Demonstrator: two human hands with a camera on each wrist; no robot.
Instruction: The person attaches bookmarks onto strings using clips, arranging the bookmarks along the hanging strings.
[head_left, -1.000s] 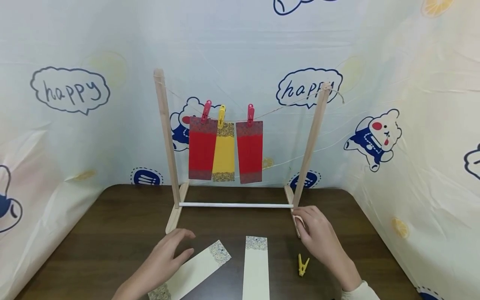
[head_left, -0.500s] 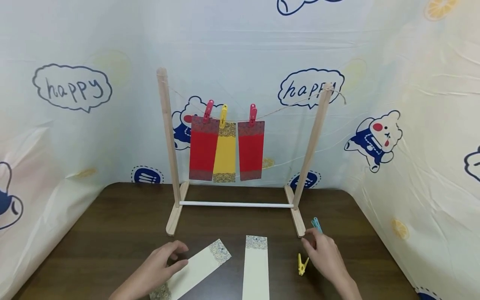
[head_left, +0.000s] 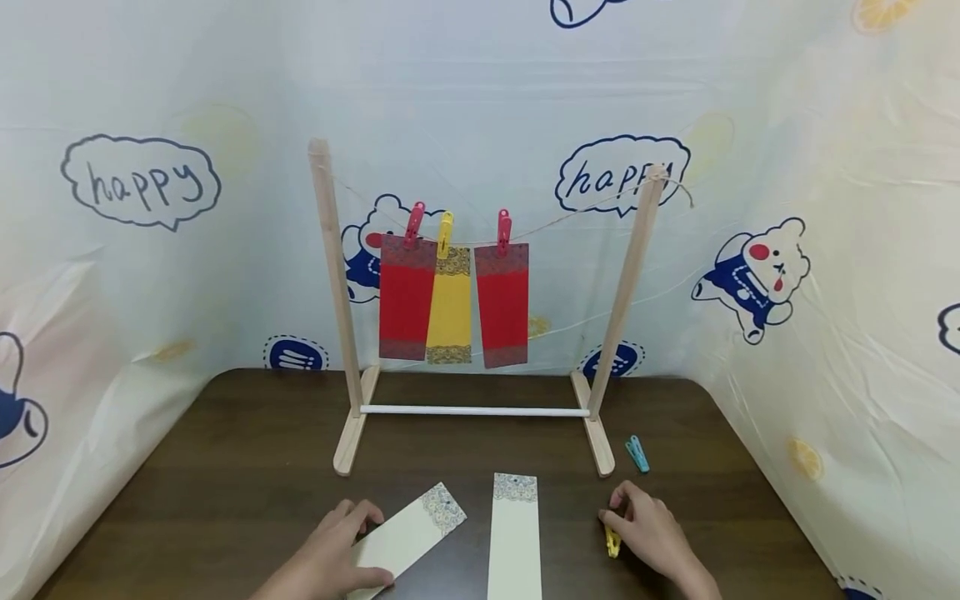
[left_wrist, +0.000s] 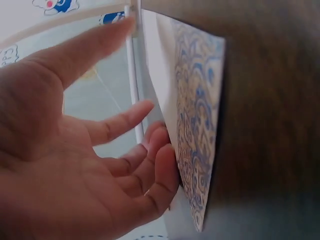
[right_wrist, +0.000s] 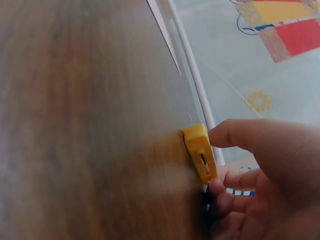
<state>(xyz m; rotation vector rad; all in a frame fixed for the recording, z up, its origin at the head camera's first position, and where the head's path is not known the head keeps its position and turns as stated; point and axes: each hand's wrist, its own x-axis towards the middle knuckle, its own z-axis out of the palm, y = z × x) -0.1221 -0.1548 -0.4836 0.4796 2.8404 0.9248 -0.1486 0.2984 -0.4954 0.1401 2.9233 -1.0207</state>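
My left hand [head_left: 327,552] spans a white card [head_left: 416,527] with a patterned end, which lies slanted on the table. Its thumb is at the card's near edge and its fingers are at the far edge. In the left wrist view, bent fingertips meet the edge of the card [left_wrist: 195,100], while the thumb stretches out straight. My right hand [head_left: 654,532] pinches a yellow clothespin [head_left: 612,543] at the table surface. The right wrist view has the thumb at one end of the clothespin [right_wrist: 196,142] and fingertips at the other.
A second white card [head_left: 515,542] lies upright in the middle. A blue clothespin [head_left: 637,454] is beside the foot of a wooden stand [head_left: 600,446]. From the stand's string hang two red cards [head_left: 406,304] and a yellow card [head_left: 450,308], held by clothespins.
My right hand has moved back from the stand's foot toward me, leaving the blue clothespin on the table, and now pinches the yellow one. My left hand has come down onto the slanted card.
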